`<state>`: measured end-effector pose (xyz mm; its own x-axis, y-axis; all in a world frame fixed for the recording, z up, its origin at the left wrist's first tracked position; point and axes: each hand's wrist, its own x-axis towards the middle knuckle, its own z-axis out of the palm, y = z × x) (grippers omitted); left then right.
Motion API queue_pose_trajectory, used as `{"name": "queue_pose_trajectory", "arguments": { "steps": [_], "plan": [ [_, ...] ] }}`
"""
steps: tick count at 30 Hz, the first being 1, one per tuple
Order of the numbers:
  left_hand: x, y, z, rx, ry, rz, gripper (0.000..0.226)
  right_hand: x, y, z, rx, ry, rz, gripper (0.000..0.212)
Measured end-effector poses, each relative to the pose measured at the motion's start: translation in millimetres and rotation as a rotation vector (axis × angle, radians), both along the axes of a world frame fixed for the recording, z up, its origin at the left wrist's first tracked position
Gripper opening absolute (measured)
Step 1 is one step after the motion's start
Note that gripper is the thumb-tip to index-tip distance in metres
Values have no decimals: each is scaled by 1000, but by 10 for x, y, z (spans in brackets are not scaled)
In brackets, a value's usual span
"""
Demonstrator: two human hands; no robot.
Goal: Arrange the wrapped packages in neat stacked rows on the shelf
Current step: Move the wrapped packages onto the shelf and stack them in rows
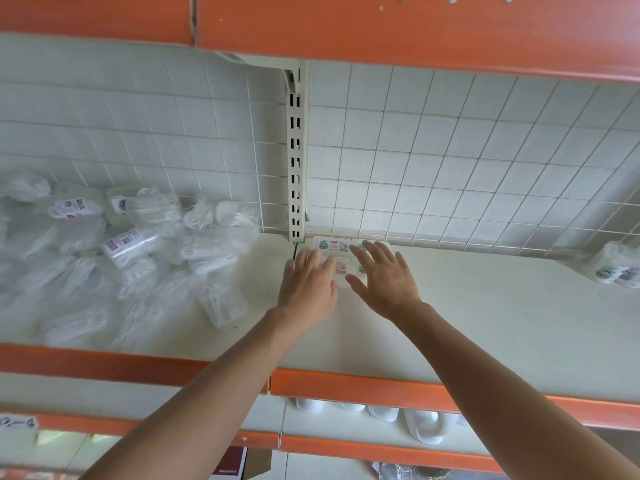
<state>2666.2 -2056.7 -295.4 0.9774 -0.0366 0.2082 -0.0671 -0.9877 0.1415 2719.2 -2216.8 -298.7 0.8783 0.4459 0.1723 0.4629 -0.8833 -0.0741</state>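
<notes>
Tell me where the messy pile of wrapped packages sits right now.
Head view: the pile lies on the left part of the shelf, left of the slotted upright and the left hand.

We see our bare left forearm (207, 393) and bare right forearm (502, 382), plus 2 bare hands: left hand (306, 289), right hand (384, 282).

Left hand (306, 289) and right hand (382, 278), fingers straight, rest on stacked packages (329, 244).
</notes>
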Motion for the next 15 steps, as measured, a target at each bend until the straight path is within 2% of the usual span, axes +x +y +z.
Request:
{"name": "queue_pose_trajectory", "arguments": {
  "steps": [6, 11, 15],
  "plan": [
    [-231, 463, 72, 54, 64, 137, 57, -43, 510, 7, -8, 44, 125, 68],
    [-553, 822, 121, 63, 3, 259, 50, -152, 998, -44, 0, 53, 251, 69],
    [-735, 1066, 92, 33, 51, 329, 45, -210, 1341, -78, 15, 86, 340, 68]
  ]
}}
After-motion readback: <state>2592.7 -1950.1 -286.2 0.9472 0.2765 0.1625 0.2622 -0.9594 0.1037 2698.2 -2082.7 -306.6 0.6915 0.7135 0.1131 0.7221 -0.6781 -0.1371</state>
